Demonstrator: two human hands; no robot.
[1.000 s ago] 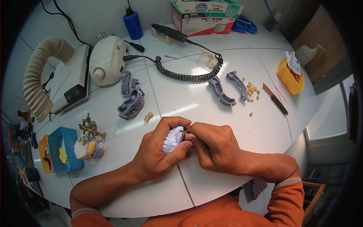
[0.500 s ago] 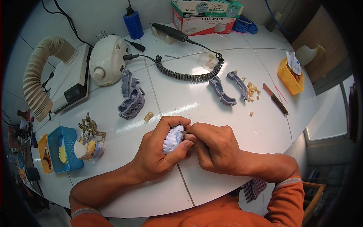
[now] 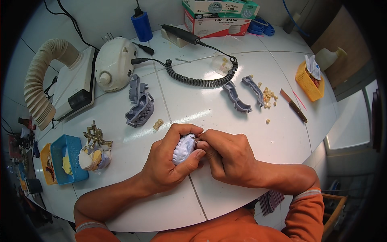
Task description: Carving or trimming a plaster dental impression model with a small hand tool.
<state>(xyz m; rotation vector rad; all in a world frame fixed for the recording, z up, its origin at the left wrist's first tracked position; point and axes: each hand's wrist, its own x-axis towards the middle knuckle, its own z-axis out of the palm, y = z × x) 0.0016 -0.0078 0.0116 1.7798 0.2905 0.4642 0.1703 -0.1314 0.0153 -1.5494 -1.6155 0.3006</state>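
A pale lavender dental cast (image 3: 184,149) with a row of teeth sits in my left hand (image 3: 168,155), the fingers curled around its far side and the thumb along its near edge. At the cast's right edge, my right hand (image 3: 226,157) is pinched closed. Between its fingertips shows a sliver of something small and dark, mostly hidden, so its kind cannot be made out. Just beyond my left hand lies a small cluster of tooth-coloured pieces (image 3: 158,124). Grey dental moulds (image 3: 141,111) stand farther left.
A brass articulator with a cast (image 3: 96,155) and a blue basket (image 3: 70,161) stand left. Behind are a white control box (image 3: 115,64), a black handpiece (image 3: 180,34) and a coiled cord (image 3: 201,83). At right lie grey mould strips (image 3: 238,98), loose teeth (image 3: 269,97) and a knife (image 3: 296,109).
The cast has shifted very slightly within my left hand. My right fingertips have moved a touch at its edge; everything else is unchanged.
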